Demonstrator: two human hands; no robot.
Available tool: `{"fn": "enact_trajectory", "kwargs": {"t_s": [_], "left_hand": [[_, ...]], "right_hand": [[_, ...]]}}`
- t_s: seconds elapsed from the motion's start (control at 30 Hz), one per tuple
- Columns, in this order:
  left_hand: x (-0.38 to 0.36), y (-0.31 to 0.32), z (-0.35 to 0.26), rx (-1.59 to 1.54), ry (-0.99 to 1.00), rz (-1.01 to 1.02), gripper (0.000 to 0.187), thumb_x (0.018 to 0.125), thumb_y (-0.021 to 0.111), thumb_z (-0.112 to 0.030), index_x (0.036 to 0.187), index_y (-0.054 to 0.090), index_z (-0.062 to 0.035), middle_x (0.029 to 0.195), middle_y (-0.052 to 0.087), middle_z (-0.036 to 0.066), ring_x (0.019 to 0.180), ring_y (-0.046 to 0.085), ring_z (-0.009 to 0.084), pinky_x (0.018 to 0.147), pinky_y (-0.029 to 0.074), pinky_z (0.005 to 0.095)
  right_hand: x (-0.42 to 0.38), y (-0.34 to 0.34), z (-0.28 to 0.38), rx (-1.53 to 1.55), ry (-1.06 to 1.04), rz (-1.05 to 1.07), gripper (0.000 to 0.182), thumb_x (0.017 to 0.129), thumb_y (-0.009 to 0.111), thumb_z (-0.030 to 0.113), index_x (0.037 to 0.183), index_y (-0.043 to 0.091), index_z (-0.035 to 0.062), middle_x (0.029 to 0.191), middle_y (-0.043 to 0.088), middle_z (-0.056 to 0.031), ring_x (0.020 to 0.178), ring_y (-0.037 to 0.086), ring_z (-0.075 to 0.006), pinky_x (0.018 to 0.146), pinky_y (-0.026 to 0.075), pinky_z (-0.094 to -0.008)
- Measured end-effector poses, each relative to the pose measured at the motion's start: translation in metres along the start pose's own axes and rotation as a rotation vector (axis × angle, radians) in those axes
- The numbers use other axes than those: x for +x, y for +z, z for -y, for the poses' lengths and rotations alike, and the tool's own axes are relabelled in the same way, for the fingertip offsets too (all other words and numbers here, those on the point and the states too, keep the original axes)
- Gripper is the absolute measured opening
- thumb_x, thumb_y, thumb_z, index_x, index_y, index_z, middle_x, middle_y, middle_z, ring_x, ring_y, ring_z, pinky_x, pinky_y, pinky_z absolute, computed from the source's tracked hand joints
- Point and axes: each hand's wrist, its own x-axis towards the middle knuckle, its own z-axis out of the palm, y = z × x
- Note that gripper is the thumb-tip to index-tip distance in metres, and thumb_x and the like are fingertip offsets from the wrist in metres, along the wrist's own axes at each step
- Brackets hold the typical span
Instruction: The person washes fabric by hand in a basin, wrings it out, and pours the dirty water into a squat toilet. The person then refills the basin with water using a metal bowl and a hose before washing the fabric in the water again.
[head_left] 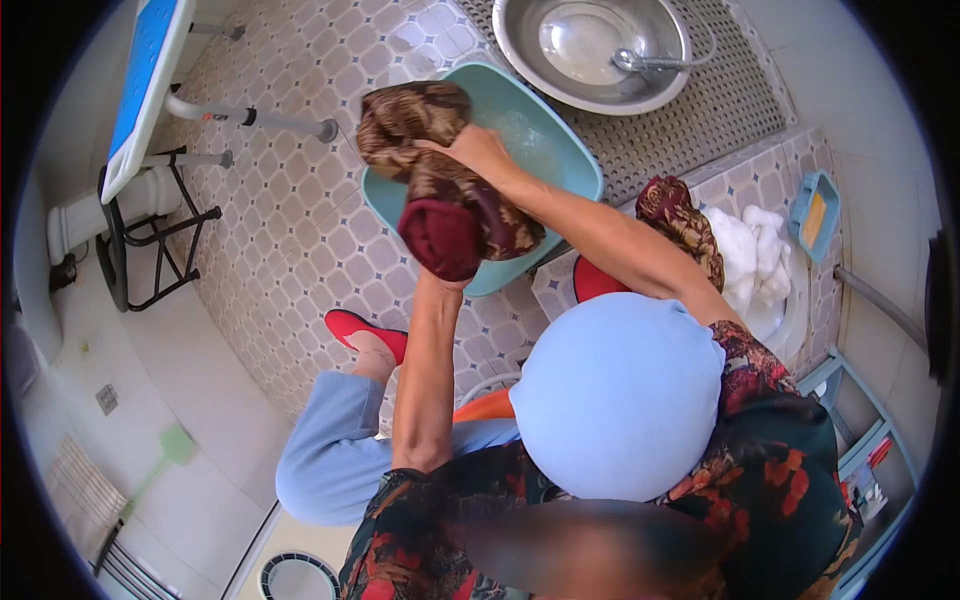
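Observation:
A brown-and-gold patterned cloth (410, 125) with a maroon side is bunched and twisted above a light teal basin (580, 165). My right hand (475, 152) grips its upper part, with the fingers wrapped into the folds. Lower down, my left hand (448, 280) holds the maroon end from beneath; the cloth hides most of its fingers. The bundle overlaps the basin's left side. Cloudy water (525, 135) shows inside the basin.
A metal bowl (508, 55) with a shower head (640, 62) stands on a perforated mat (625, 150). Right of me lie another patterned cloth (680, 225), white cloths (745, 255) and a soap dish (808, 222). A blue-and-white seat (150, 75) stands upper left.

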Motion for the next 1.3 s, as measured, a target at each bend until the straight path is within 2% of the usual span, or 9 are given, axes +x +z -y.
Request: {"fn": "enact_trajectory", "kwargs": {"t_s": [0.07,0.1,0.2,0.43,0.53,0.6,0.93,1.03,1.3], "left_hand": [[-0.002,0.008,-0.047,0.088,0.151,-0.212,0.037,0.099,0.043,-0.025,0.134,0.044,-0.0110,0.128,0.053,0.008,0.117,0.053,0.0221,0.102,0.045,0.0407],[-0.006,0.007,-0.072,-0.871,0.034,-0.068,0.048,0.099,0.039,-0.038,0.138,0.039,-0.0110,0.134,0.049,0.009,0.124,0.046,0.0242,0.109,0.036,0.0431],[-0.007,-0.007,-0.102,-1.383,0.047,0.050,0.046,0.098,0.041,-0.035,0.136,0.042,-0.0090,0.135,0.048,0.009,0.125,0.044,0.0244,0.107,0.036,0.0386],[-0.013,0.000,-0.110,-1.743,0.043,0.428,0.031,0.091,0.051,-0.028,0.113,0.057,-0.0071,0.112,0.058,0.006,0.100,0.055,0.0197,0.081,0.050,0.0353],[-0.016,0.009,-0.112,-1.795,-0.065,0.420,0.032,0.092,0.051,-0.028,0.115,0.058,-0.0066,0.113,0.060,0.007,0.101,0.057,0.0202,0.080,0.051,0.0358],[-0.019,0.018,-0.114,-1.828,-0.134,0.405,0.032,0.092,0.052,-0.028,0.115,0.058,-0.0062,0.114,0.061,0.008,0.102,0.058,0.0206,0.079,0.052,0.0362],[-0.001,-0.017,-0.130,-1.448,-0.561,0.280,0.037,0.093,0.056,-0.024,0.123,0.055,-0.0031,0.117,0.063,0.012,0.101,0.063,0.0235,0.089,0.052,0.0396],[0.012,-0.045,-0.115,-1.167,-0.730,0.248,0.034,0.093,0.056,-0.020,0.121,0.056,0.0000,0.112,0.065,0.013,0.093,0.066,0.0232,0.084,0.054,0.0380],[0.043,-0.044,-0.099,0.081,-0.549,0.234,0.032,0.086,0.061,-0.014,0.112,0.061,0.0044,0.106,0.065,0.013,0.090,0.060,0.0220,0.078,0.051,0.0378]], "right_hand": [[0.006,0.001,0.004,0.195,-0.127,0.338,0.083,0.076,0.055,0.076,0.078,0.069,-0.0061,0.078,0.067,-0.0239,0.085,0.065,-0.0395,0.085,0.048,-0.0406],[0.002,-0.020,0.020,0.185,0.026,0.571,0.088,0.079,0.049,0.078,0.095,0.069,-0.0065,0.097,0.067,-0.0235,0.097,0.063,-0.0342,0.089,0.048,-0.0408],[-0.009,-0.055,0.029,0.684,0.035,0.800,0.087,0.083,0.047,0.075,0.130,0.051,0.0013,0.124,0.057,-0.0143,0.115,0.053,-0.0262,0.096,0.042,-0.0425],[0.001,-0.029,-0.018,1.546,0.664,0.630,0.097,0.073,0.050,0.082,0.141,0.041,0.0126,0.134,0.049,-0.0136,0.129,0.042,-0.0288,0.109,0.031,-0.0496],[0.034,0.002,-0.032,1.684,0.239,0.881,0.104,0.067,0.046,0.088,0.135,0.047,0.0092,0.124,0.056,-0.0146,0.115,0.053,-0.0312,0.098,0.043,-0.0501],[0.057,-0.017,-0.018,1.720,0.262,0.680,0.093,0.071,0.044,0.086,0.130,0.053,0.0152,0.117,0.063,-0.0103,0.106,0.060,-0.0308,0.097,0.045,-0.0515],[0.061,-0.057,0.016,0.979,0.050,0.542,0.036,0.084,0.068,0.034,0.097,0.064,0.0007,0.089,0.066,-0.0079,0.078,0.064,-0.0184,0.077,0.053,-0.0344],[0.065,-0.048,0.020,0.074,-0.361,0.291,0.035,0.079,0.068,0.035,0.092,0.067,0.0032,0.086,0.066,-0.0180,0.081,0.064,-0.0349,0.078,0.052,-0.0402],[0.040,0.002,0.049,-0.504,-0.437,0.385,0.025,0.077,0.061,0.016,0.095,0.066,-0.0007,0.092,0.067,-0.0248,0.089,0.065,-0.0418,0.080,0.052,-0.0497]]}}
